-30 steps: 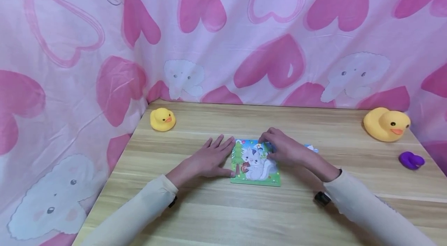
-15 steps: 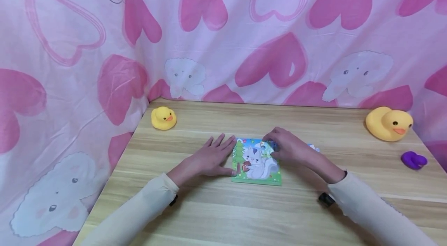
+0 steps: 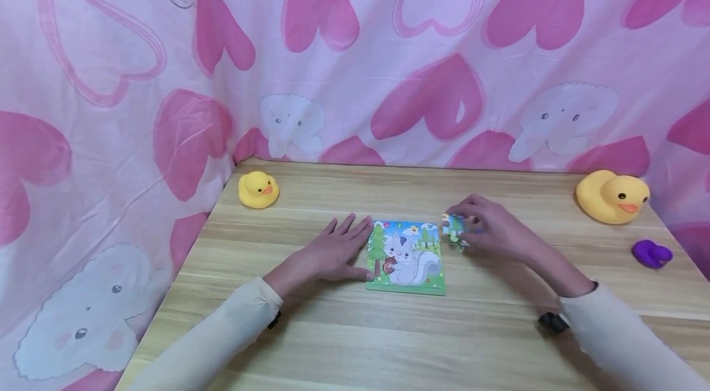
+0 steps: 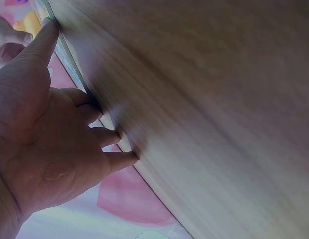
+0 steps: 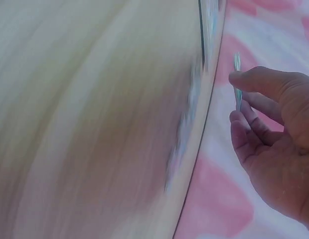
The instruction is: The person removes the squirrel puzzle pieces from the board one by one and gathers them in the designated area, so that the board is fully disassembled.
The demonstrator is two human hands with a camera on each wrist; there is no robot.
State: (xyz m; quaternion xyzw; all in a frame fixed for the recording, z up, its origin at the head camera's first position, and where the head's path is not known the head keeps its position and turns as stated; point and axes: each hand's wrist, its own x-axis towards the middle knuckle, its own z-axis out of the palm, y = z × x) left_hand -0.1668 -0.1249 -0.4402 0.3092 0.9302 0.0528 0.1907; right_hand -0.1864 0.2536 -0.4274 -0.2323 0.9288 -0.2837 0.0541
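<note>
A square puzzle board (image 3: 407, 267) with a squirrel picture lies flat on the wooden table. My left hand (image 3: 335, 252) rests at its left edge, fingers spread and thumb tip touching the lower left side. To the right of the board, my right hand (image 3: 501, 230) pinches a small colourful puzzle piece (image 3: 455, 227). Seen edge-on in the right wrist view, that thin puzzle piece (image 5: 237, 82) is between thumb and fingers, above the table. Blurred flat pieces (image 5: 182, 139) lie on the table below it; in the head view the hand partly hides that spot.
A small yellow duck (image 3: 258, 189) sits at the back left. At the right stand a larger yellow duck (image 3: 610, 197) and a purple duck-like toy (image 3: 651, 253). A pink heart-print cloth (image 3: 344, 82) hangs behind the table (image 3: 355, 341) and along its sides.
My right hand has moved right, off the board, with the puzzle piece in its fingers. The board's upper right corner, covered before, now shows. My left hand has stayed in place.
</note>
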